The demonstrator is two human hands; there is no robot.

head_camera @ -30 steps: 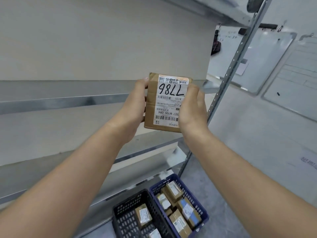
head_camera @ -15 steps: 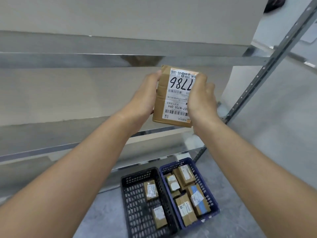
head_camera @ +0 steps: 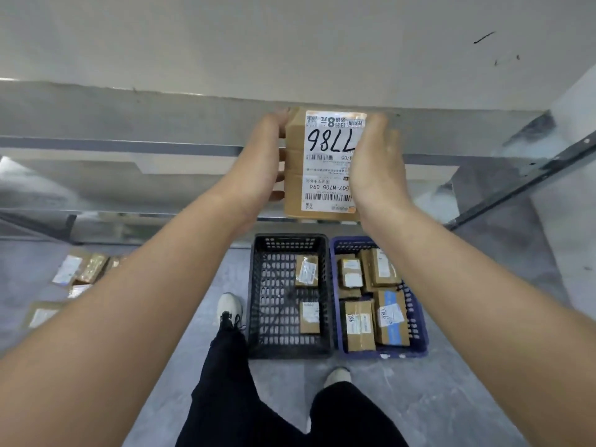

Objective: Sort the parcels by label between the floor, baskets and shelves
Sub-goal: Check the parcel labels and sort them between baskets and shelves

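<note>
A brown cardboard parcel (head_camera: pixel 295 169) with a white label handwritten "7786", seen upside down, is held out in front of the metal shelf (head_camera: pixel 161 124). My left hand (head_camera: pixel 258 156) grips its left side and my right hand (head_camera: pixel 375 162) grips its right side, covering part of the label. On the floor below stand a black basket (head_camera: pixel 277 295) with two small parcels and a blue basket (head_camera: pixel 419 321) with several parcels.
Several loose parcels (head_camera: pixel 80 269) lie on the grey floor at the left. My legs and white shoes (head_camera: pixel 229 304) stand just before the baskets. A slotted shelf upright (head_camera: pixel 532 182) runs diagonally at the right. A white wall is behind the shelf.
My view has tilted down, so both baskets, my legs and the floor parcels now show. The parcel stays gripped in both hands and sits closer to the shelf edge.
</note>
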